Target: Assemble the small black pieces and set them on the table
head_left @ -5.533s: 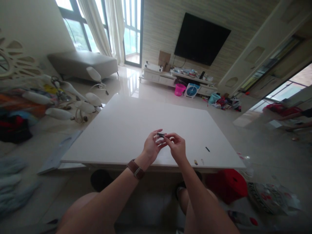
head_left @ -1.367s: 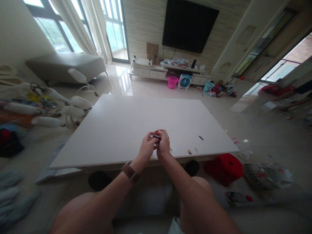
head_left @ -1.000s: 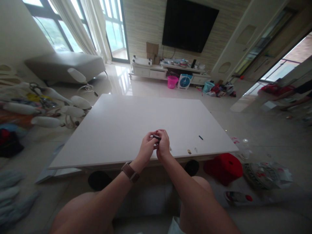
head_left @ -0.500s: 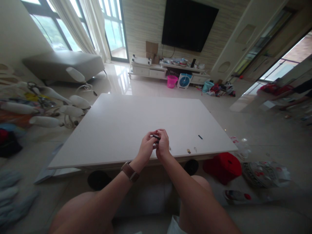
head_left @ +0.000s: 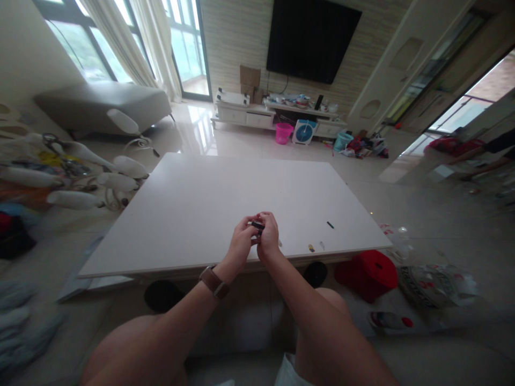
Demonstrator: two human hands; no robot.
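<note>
Both my hands meet over the near edge of a white table (head_left: pixel 225 193). Between them is a small black object (head_left: pixel 258 225), partly covered by fingers, its kind too small to make out. My left hand (head_left: pixel 242 236), with a brown-strapped watch (head_left: pixel 214 282) on its wrist, is closed on the object's left side. My right hand (head_left: pixel 269 234) curls round it from the right. On the tabletop to the right lie a thin dark strip (head_left: pixel 330 224), a small yellow and dark piece (head_left: pixel 311 248) and a small pale piece (head_left: pixel 322 245). Another pale bit (head_left: pixel 280 243) shows beside my right wrist.
A red stool (head_left: pixel 372 273) stands by the table's right front corner, near a plastic bag (head_left: pixel 438 287) and a bottle (head_left: pixel 390 320). White lamp shades (head_left: pixel 120 182) crowd the left side. A person's arms (head_left: pixel 488 153) show at far right. A low cabinet (head_left: pixel 245 116) stands behind.
My hands stay in nearly the same place, still round the black object, which has shifted slightly between the fingers. The view has moved very little.
</note>
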